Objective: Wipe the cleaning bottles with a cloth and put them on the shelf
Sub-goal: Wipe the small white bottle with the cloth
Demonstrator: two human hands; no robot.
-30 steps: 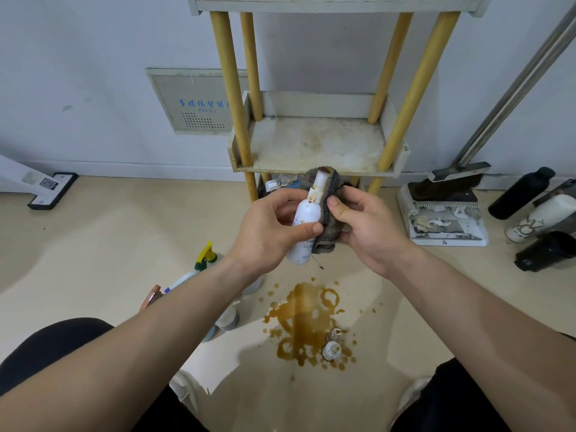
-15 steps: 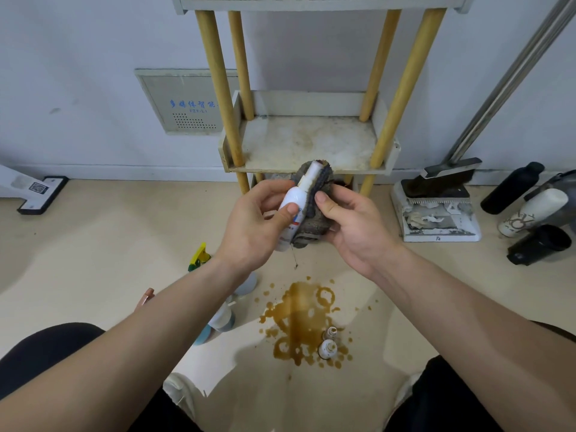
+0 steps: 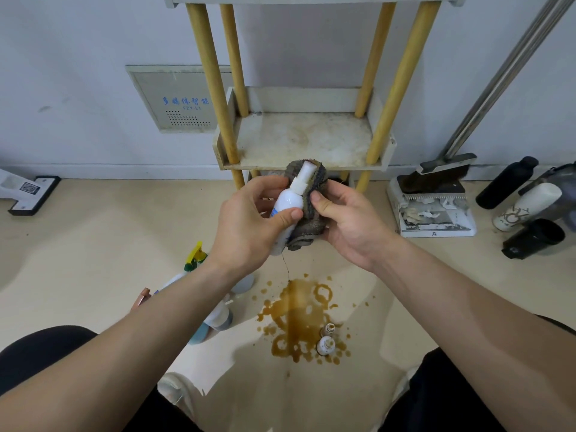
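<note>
**Item:** white spray bottle [image 3: 289, 201], held tilted in mid-air just in front of the lower shelf [image 3: 299, 141].
**Left hand** [image 3: 246, 229]: fingers and thumb curled round the bottle's body.
**Right hand** [image 3: 352, 226]: thumb and fingers pinch a grey cloth [image 3: 311, 210] wrapped against the bottle's right side and behind its nozzle.
**Step, as judged:** wiping.
**Next:** finish the rub, then stand the bottle on the bare tier.
**Obscured:** label mostly under the left thumb; right fingers behind the cloth; floor bottles [image 3: 218, 318], near left, largely behind the forearm.

Spray bottles [image 3: 218, 321] half behind left forearm [image 3: 162, 319]
</note>
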